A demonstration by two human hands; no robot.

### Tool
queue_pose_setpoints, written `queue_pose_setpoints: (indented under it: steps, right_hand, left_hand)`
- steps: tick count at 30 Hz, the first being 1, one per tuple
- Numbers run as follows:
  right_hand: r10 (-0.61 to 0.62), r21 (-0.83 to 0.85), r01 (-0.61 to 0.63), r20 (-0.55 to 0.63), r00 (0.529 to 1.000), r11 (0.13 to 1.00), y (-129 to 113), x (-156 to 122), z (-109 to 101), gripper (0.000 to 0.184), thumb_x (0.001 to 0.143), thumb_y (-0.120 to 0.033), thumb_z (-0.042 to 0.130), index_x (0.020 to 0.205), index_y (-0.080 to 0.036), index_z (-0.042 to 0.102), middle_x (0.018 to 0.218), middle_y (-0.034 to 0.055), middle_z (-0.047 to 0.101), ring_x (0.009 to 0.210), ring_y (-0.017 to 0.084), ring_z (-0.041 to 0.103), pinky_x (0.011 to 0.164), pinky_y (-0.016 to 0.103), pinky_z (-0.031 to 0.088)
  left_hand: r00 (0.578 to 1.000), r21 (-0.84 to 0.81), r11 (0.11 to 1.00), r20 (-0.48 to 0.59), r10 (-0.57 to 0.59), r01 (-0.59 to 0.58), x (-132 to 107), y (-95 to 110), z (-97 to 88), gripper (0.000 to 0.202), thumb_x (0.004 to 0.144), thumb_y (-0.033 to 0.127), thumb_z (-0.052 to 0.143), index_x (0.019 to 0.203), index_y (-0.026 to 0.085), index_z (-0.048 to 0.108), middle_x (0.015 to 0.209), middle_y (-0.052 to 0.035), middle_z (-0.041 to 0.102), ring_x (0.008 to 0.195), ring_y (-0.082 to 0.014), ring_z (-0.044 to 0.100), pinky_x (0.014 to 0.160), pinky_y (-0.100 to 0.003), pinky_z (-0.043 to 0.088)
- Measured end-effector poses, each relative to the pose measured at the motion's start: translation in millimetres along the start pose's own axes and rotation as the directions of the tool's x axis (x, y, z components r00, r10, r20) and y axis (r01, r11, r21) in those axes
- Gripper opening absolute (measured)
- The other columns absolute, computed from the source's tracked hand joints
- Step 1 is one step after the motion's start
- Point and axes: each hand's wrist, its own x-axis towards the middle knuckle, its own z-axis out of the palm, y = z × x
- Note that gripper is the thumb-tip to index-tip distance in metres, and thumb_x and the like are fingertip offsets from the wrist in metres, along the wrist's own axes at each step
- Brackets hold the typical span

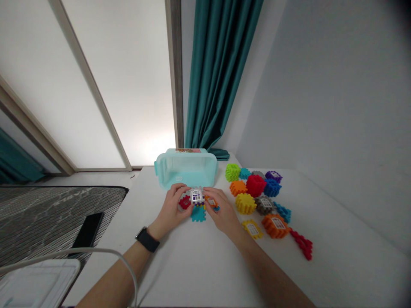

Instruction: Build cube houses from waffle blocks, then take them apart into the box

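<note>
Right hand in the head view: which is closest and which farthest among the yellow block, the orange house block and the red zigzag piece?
From the right hand:
1. Yellow block, just to its right.
2. Orange house block, farther right.
3. Red zigzag piece, farthest, at the pile's right edge.

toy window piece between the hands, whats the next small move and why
Probably press the white window piece firmly onto the purple piece under it, since the left hand and right hand already flank it, though the join is hard to see.
</note>
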Motion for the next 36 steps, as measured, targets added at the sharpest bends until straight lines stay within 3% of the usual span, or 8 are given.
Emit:
queue_pose_setpoints:
  steps: [4,7,9,12,16,20,25,36]
  right_hand:
    - [-0.014,-0.014,0.014,0.007,1.000,1.000,1.5,-0.1,-1.3,0.021,0.094,-0.020,0.054,0.112,-0.026,0.066,0.117,0.0087,0.066,0.113,0.023,0.060,0.097,0.040,0.050]
    - [0.025,0.007,-0.025,0.011,1.000,1.000,1.0,0.2,-2.5,0.016,0.095,-0.024,0.054,0.103,-0.024,0.068,0.103,0.0081,0.067,0.101,0.023,0.063,0.088,0.037,0.052]
    - [0.080,0.036,-0.080,0.017,0.997,0.996,-0.6,0.9,-2.8,0.013,0.095,-0.027,0.056,0.096,-0.023,0.068,0.092,0.0062,0.066,0.090,0.021,0.063,0.080,0.034,0.052]
    - [0.218,0.107,-0.220,0.026,0.976,0.970,-2.4,1.7,-1.0,0.013,0.091,-0.032,0.059,0.087,-0.021,0.067,0.081,0.0029,0.065,0.079,0.019,0.061,0.072,0.031,0.049]
    - [0.417,0.312,-0.428,0.104,0.903,0.848,1.0,1.3,4.4,0.021,0.089,-0.039,0.060,0.084,-0.019,0.066,0.078,0.0013,0.066,0.074,0.018,0.061,0.069,0.029,0.048]
    - [0.509,0.447,-0.519,0.155,0.847,0.729,3.8,1.9,6.5,0.028,0.086,-0.045,0.062,0.082,-0.018,0.069,0.076,0.0017,0.068,0.073,0.018,0.060,0.068,0.029,0.047]
    - [0.543,0.485,-0.567,0.206,0.814,0.665,-0.8,4.6,2.7,0.033,0.084,-0.049,0.063,0.081,-0.017,0.072,0.071,0.0017,0.067,0.070,0.018,0.059,0.067,0.029,0.047]
    - [0.532,0.545,-0.600,0.299,0.792,0.586,1.0,3.5,3.1,0.034,0.085,-0.049,0.064,0.081,-0.016,0.072,0.073,0.0029,0.068,0.073,0.018,0.060,0.073,0.031,0.049]
  left_hand:
    - [0.998,-0.091,0.995,0.042,-0.042,0.046,0.6,4.4,-2.5,0.039,0.079,0.020,0.069,0.117,0.021,0.059,0.123,-0.0112,0.052,0.117,-0.0267,0.053,0.103,-0.046,0.044]
    - [0.988,-0.205,0.973,0.132,-0.076,0.103,1.6,7.3,-4.0,0.024,0.086,0.026,0.065,0.109,0.020,0.064,0.118,-0.0102,0.055,0.111,-0.0243,0.056,0.100,-0.043,0.045]
    - [0.975,-0.276,0.948,0.192,-0.108,0.160,2.6,7.8,-3.9,0.015,0.092,0.030,0.058,0.100,0.020,0.066,0.110,-0.0088,0.058,0.103,-0.0217,0.058,0.093,-0.039,0.047]
    - [0.961,-0.345,0.907,0.216,-0.172,0.240,4.0,6.7,-2.4,0.020,0.095,0.032,0.054,0.087,0.019,0.067,0.099,-0.0067,0.060,0.092,-0.0194,0.058,0.083,-0.034,0.048]
    - [0.946,-0.443,0.839,0.213,-0.243,0.316,5.0,6.5,-0.5,0.022,0.091,0.034,0.060,0.079,0.018,0.068,0.096,-0.0060,0.059,0.086,-0.0179,0.057,0.077,-0.031,0.047]
    - [0.919,-0.548,0.738,0.254,-0.301,0.393,5.2,9.6,-0.3,0.027,0.089,0.038,0.062,0.074,0.017,0.067,0.096,-0.0057,0.057,0.078,-0.0151,0.054,0.070,-0.029,0.045]
    - [0.894,-0.595,0.667,0.287,-0.345,0.449,5.2,13.0,-0.9,0.029,0.086,0.039,0.066,0.069,0.016,0.066,0.094,-0.0048,0.056,0.077,-0.0140,0.053,0.071,-0.029,0.043]
    - [0.879,-0.597,0.646,0.309,-0.363,0.476,5.2,14.8,-1.5,0.034,0.084,0.045,0.069,0.068,0.015,0.066,0.094,-0.0055,0.059,0.079,-0.0152,0.053,0.074,-0.030,0.045]
